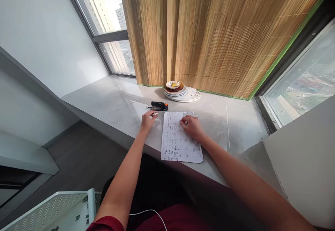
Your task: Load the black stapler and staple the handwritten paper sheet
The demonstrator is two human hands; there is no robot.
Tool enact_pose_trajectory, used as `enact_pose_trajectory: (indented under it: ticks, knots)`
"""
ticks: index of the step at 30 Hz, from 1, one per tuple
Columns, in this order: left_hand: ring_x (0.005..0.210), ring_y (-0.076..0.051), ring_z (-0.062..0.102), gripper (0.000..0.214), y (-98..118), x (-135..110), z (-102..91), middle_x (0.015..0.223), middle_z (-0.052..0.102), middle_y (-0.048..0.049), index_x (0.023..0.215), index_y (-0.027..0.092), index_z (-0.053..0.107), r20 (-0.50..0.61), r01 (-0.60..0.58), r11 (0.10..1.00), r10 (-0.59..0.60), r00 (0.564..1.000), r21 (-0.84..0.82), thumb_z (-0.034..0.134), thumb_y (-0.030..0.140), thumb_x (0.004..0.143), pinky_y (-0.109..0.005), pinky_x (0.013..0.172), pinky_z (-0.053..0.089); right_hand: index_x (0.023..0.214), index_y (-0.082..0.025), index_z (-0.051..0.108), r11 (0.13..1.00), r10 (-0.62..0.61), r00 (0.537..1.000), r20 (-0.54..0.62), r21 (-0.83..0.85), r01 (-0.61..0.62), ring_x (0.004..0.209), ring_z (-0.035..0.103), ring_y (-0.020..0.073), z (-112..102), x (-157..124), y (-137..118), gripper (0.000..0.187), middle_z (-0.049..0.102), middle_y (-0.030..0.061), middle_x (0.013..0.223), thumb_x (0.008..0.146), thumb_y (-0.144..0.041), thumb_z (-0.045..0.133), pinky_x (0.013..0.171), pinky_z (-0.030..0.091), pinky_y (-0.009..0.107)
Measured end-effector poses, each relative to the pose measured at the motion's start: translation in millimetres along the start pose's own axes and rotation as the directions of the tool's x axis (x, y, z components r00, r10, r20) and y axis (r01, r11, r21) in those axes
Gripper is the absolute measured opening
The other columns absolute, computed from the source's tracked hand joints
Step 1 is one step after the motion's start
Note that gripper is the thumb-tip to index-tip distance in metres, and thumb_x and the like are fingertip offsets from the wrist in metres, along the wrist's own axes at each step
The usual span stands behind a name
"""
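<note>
A sheet of paper (171, 136) covered in handwriting lies on the grey sill, its near edge at the sill's front edge. My right hand (192, 125) is over the upper right part of the paper, its fingers curled in and the thumb close to them; whether anything is between them is hidden. To the left of the sheet, my left hand (148, 120) has its fingers a little apart and holds nothing visible. Just beyond its fingertips lies a black stapler (158, 105) with an orange end, apart from the paper.
Behind the stapler stands a stack of plates (175, 90), with a small yellow-and-white item on top. A larger white plate (193, 95) pokes out under it. A bamboo blind (204, 35) hangs at the back. A white cable (146, 210) crosses my lap beside a pale perforated rack (60, 210).
</note>
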State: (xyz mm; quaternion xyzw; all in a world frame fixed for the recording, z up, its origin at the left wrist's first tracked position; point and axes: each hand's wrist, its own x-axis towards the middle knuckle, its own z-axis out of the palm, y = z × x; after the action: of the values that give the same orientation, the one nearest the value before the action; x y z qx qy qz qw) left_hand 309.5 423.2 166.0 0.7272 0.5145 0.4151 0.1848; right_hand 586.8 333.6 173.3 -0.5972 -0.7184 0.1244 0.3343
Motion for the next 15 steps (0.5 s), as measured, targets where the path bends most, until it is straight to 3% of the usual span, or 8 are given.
enact_pose_trajectory:
  ticks: [4,7,10,12,15]
  knots:
    - [0.083,-0.02,0.067,0.016,7.9,-2.8,23.0,0.091,0.076,-0.003,0.099,0.022,0.079,0.224,-0.047,0.999,0.043,0.974,0.01,0.067,0.03,0.093,-0.032,0.081,0.052,0.083,-0.022,0.07,1.0,-0.008,0.993,-0.121,0.025,0.011,0.079,0.062,0.0203,-8.6,-2.8,-11.8,0.027,0.07,0.0047,0.085,0.1,-0.033,0.052,0.083,0.042,0.036]
    - [0.082,-0.019,0.065,0.012,5.9,-3.2,26.1,0.089,0.073,-0.0021,0.095,0.022,0.077,0.272,-0.108,0.993,0.092,0.958,0.045,0.066,0.025,0.093,-0.031,0.082,0.051,0.09,-0.023,0.072,0.999,-0.024,0.996,-0.091,-0.032,0.021,0.078,0.062,0.02,-13.6,9.9,-26.0,0.023,0.071,0.0044,0.087,0.1,-0.034,0.054,0.08,0.042,0.035]
    - [0.089,-0.02,0.066,0.01,8.7,-5.6,22.8,0.096,0.073,-0.0044,0.098,0.021,0.074,0.25,-0.178,0.982,0.158,0.955,0.058,0.065,0.025,0.095,-0.033,0.086,0.051,0.104,-0.023,0.073,0.992,-0.089,0.996,-0.006,-0.089,0.088,0.085,0.063,0.0219,-8.4,49.8,-40.6,0.015,0.072,0.0054,0.095,0.096,-0.031,0.062,0.078,0.043,0.034]
    - [0.102,-0.023,0.066,0.011,14.4,-8.6,20.1,0.105,0.074,-0.0064,0.102,0.022,0.073,0.262,-0.262,0.963,0.237,0.935,0.062,0.064,0.025,0.097,-0.036,0.094,0.05,0.113,-0.021,0.071,0.99,-0.117,0.993,-0.005,-0.08,0.116,0.095,0.064,0.0234,4.2,87.1,-48.4,0.02,0.072,0.0076,0.104,0.097,-0.029,0.063,0.082,0.045,0.034]
    - [0.122,-0.026,0.063,0.013,23.0,-12.8,18.0,0.121,0.075,-0.0066,0.106,0.025,0.072,0.399,-0.37,0.928,0.324,0.858,0.043,0.061,0.024,0.099,-0.041,0.106,0.045,0.133,-0.016,0.063,0.984,-0.162,0.984,0.072,-0.068,0.167,0.117,0.059,0.0273,33.0,137.7,-56.6,0.046,0.067,0.0135,0.127,0.091,-0.031,0.076,0.094,0.046,0.034]
